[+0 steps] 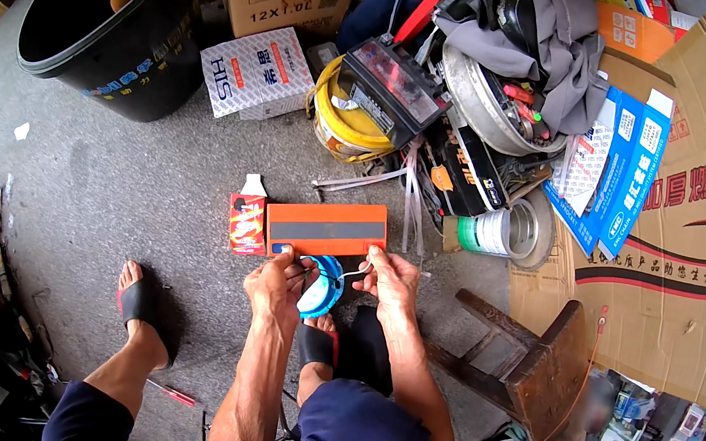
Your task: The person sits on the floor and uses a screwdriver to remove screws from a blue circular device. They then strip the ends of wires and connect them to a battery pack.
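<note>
My left hand (275,282) is closed around a small dark, wire-like piece, partly hidden by its fingers. My right hand (390,288) pinches a thin pale strand at its right. Between and just below the fingertips is a round blue object (330,282) with a white middle, above my foot. Behind both hands lies a flat orange box (330,217) with a grey stripe. A small red printed carton (247,223) with a raised white flap adjoins its left end.
A black bucket (122,65) stands back left. Cartons (257,69), a yellow tub (340,130) and a heap of bags and tools fill the back. Tape rolls (510,230), large cardboard (674,312) and a wooden stool (539,364) are right. A screwdriver (173,393) lies near my legs.
</note>
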### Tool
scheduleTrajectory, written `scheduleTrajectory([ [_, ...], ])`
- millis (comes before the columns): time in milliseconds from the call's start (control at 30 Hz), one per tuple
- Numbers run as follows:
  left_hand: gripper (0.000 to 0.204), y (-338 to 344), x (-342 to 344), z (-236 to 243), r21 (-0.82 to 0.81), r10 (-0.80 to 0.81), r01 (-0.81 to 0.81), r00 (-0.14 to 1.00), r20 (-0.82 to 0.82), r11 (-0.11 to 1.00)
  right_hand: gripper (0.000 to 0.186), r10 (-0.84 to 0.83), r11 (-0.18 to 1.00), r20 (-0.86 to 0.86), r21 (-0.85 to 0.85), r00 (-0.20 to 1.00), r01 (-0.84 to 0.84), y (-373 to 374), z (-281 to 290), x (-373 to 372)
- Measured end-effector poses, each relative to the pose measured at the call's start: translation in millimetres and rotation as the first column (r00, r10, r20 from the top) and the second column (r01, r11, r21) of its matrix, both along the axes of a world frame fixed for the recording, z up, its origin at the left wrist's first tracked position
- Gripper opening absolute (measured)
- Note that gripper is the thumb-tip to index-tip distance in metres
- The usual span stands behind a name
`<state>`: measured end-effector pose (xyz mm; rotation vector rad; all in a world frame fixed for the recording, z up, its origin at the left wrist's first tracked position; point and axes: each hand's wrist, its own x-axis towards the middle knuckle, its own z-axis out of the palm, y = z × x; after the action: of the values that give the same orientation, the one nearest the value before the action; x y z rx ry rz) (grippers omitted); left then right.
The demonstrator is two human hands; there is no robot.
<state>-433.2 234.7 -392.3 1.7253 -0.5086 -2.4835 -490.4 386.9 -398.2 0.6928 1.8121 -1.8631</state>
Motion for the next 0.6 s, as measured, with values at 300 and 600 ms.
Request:
scheduleTrajectory([
  [300,0.014,-2.5,5.6,-8.5,0.014,-0.058,0.059,0.997,-0.04,0.998,0.026,0.01,1.0,-0.021,-0.005,1.0,-0.01,0.3,-2.3,1.5],
  [600,0.015,-10.5,6.3,-3.8,0.016,-0.228,0.227,0.971,0.069,0.974,0.025,-0.006,1.0,-0.038,0.015,0.999,0.006,-0.4,-3.6,2.2],
])
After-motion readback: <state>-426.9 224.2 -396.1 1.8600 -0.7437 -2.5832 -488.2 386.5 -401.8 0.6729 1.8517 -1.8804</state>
